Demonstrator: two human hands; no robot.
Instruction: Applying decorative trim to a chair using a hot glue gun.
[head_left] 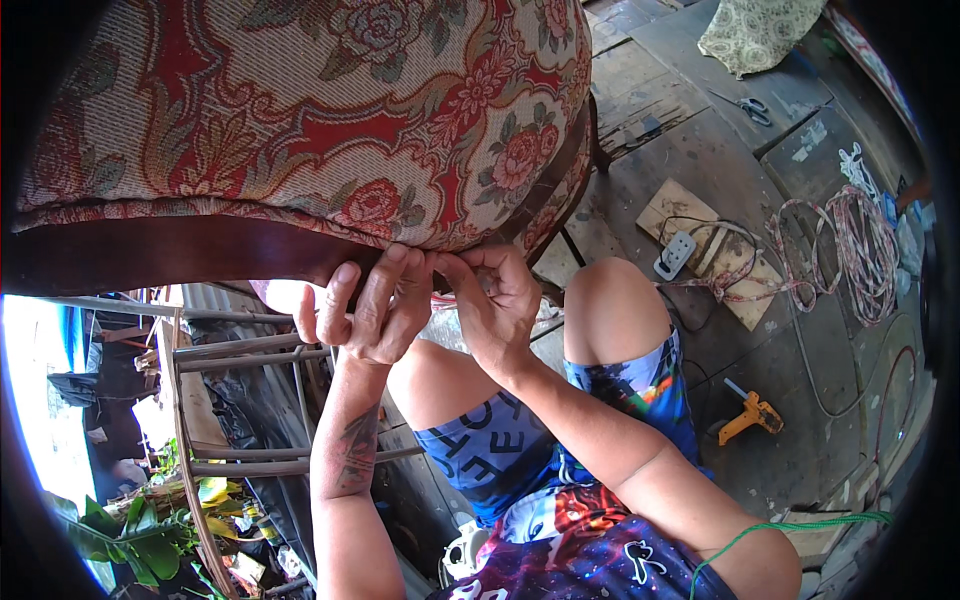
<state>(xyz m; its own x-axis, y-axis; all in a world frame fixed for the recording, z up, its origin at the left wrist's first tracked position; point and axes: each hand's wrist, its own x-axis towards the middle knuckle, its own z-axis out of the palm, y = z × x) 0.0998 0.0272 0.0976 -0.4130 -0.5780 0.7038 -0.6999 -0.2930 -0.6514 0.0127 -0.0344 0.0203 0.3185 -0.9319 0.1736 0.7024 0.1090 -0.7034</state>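
Note:
An upholstered seat with red and cream floral fabric point(300, 110) fills the upper left, its dark wooden frame point(160, 250) running beneath a rolled fabric edge. My left hand point(375, 305) is at the seam where fabric meets wood, fingers curled, fingertips pressed on the fabric edge. Just to its right, my right hand point(492, 300) pinches that same edge with thumb and index finger. The two hands' fingertips are very close together, and what lies between them is too small to make out.
An orange glue gun point(750, 418), a wooden board with a power strip point(675, 257), coiled cords point(860, 260), scissors point(755, 110) and patterned cloth point(750, 35) lie on the plank floor point(820, 455). A railing point(235, 350) and plants point(130, 540) are at the lower left.

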